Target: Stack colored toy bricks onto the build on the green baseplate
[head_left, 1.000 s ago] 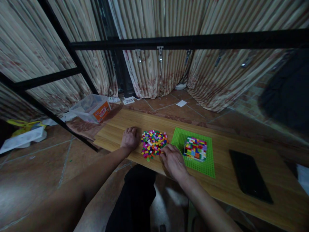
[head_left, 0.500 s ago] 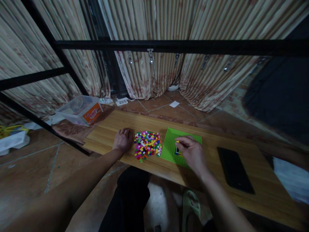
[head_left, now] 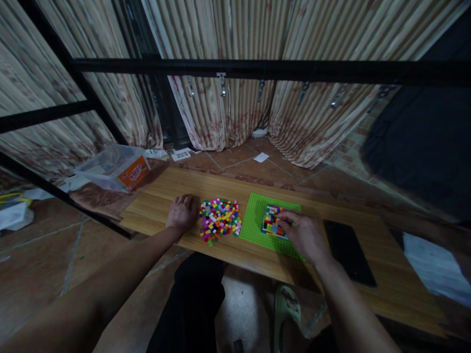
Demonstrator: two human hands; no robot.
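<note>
A bright green studded baseplate (head_left: pixel 252 230) lies on the wooden table. On it sits a low block of multicoloured toy bricks (head_left: pixel 271 220) with a pale edge. My right hand (head_left: pixel 303 235) leans over the block's right side with thumb and fingers pinched; a small toy brick seems to be between them, mostly hidden by the fingers. Left of the baseplate spreads a pile of loose toy bricks (head_left: pixel 221 219) in many colours. My left hand (head_left: pixel 182 214) rests palm down on the wood just left of this pile, fingers loosely laid and holding nothing visible.
A dark phone-like slab (head_left: pixel 349 252) lies on the wooden table (head_left: pixel 221 181), right of the baseplate. A clear plastic box (head_left: pixel 114 166) with an orange label stands beyond the table's left end. A black metal bar (head_left: pixel 235 67) crosses in front of the curtains.
My right hand has shifted right across the brick block, uncovering most of its coloured top. My left hand stays by the pile. The whole view has shifted slightly.
</note>
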